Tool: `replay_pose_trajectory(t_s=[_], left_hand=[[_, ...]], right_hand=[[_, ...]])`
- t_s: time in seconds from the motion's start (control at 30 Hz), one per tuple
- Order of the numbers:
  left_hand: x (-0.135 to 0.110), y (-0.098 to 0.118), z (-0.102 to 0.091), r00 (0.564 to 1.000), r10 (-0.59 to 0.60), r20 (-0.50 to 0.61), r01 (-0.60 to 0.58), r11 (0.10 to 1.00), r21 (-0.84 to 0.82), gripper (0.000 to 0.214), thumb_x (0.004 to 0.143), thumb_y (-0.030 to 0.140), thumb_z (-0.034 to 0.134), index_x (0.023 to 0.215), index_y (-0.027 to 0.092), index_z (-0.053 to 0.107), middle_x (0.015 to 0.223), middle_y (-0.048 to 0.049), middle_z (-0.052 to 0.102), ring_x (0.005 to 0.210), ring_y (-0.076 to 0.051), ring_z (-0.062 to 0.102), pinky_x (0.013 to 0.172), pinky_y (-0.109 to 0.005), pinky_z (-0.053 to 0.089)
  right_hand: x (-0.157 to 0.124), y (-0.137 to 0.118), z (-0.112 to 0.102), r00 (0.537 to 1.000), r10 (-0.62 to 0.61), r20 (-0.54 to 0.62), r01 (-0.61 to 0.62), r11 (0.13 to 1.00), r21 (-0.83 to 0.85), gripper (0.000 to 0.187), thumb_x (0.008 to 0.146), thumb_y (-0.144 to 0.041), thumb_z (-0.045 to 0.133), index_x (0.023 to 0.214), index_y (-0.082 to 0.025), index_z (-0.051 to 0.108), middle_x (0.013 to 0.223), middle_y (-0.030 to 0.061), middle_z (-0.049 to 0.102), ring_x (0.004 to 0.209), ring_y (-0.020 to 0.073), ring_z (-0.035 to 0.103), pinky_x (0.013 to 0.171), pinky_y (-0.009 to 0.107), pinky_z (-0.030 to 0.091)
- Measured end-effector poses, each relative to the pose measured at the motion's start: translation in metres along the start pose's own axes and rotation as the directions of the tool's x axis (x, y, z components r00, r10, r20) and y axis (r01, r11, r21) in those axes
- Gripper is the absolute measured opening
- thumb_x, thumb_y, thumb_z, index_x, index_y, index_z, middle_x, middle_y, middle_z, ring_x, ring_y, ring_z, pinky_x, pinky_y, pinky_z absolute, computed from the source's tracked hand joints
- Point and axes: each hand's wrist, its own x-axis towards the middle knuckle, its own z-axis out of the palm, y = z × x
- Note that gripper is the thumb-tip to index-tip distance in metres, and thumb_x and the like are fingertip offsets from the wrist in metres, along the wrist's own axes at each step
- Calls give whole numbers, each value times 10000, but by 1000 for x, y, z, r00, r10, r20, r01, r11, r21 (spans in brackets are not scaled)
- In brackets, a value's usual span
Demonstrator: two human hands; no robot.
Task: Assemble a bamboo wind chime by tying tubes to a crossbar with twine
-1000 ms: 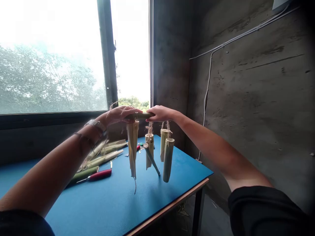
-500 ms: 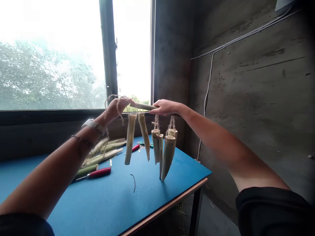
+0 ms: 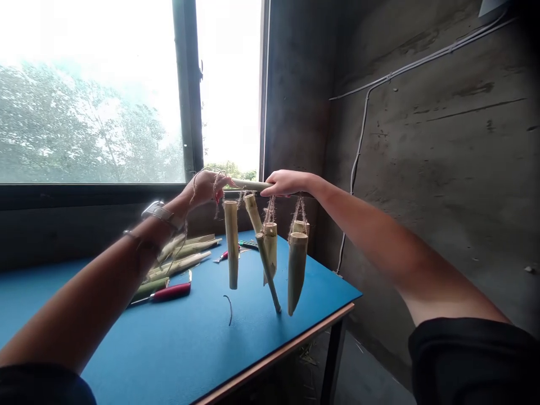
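The left hand [image 3: 206, 188] is closed around the left end of a bamboo rod [image 3: 251, 184], and the right hand [image 3: 287, 183] grips the same rod farther right, so that it is held roughly level above the counter [image 3: 169, 349], in front of the window [image 3: 93, 118]. Twine [image 3: 300, 209] hangs several bamboo pieces from the rod: a tube [image 3: 231, 244] at the left stands almost upright in the air, a slanting piece [image 3: 253, 212] hangs just right of it, and a thin stick [image 3: 270, 273] tilts across the front of a notched tube [image 3: 270, 247] below the right hand. At the right, a wider tube with a slanted lower end [image 3: 297, 270] partly hides another behind it. Loose twine also loops over the left hand. On the left of the counter, cut bamboo lengths [image 3: 185, 261] lie together, with a red-handled tool [image 3: 171, 292] on their near side. A dark curved strip [image 3: 228, 310] lies nearer, below the left tube, while a green tool [image 3: 248, 245] rests at the far side, partly hidden by the hanging pieces
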Motion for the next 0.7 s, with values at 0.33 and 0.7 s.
replay_pose_trajectory(t_s=[0.33,0.7], left_hand=[[-15,3,11,963,250,-103,-254,967,-30,314,855,315,471,675,112,629,565,-23,582,524,-100,523,544,-242,416],[-15,-3,12,950,269,-160,-273,962,1,299,841,313,513,677,104,650,477,5,528,432,-80,465,441,-213,361]], right_hand=[[9,4,2,998,-36,52,30,992,124,272,816,-347,539,656,-128,539,573,5,508,455,75,443,475,223,332],[12,4,0,997,5,77,-14,993,120,269,826,-375,521,786,-116,580,622,-5,502,493,68,449,481,203,348]])
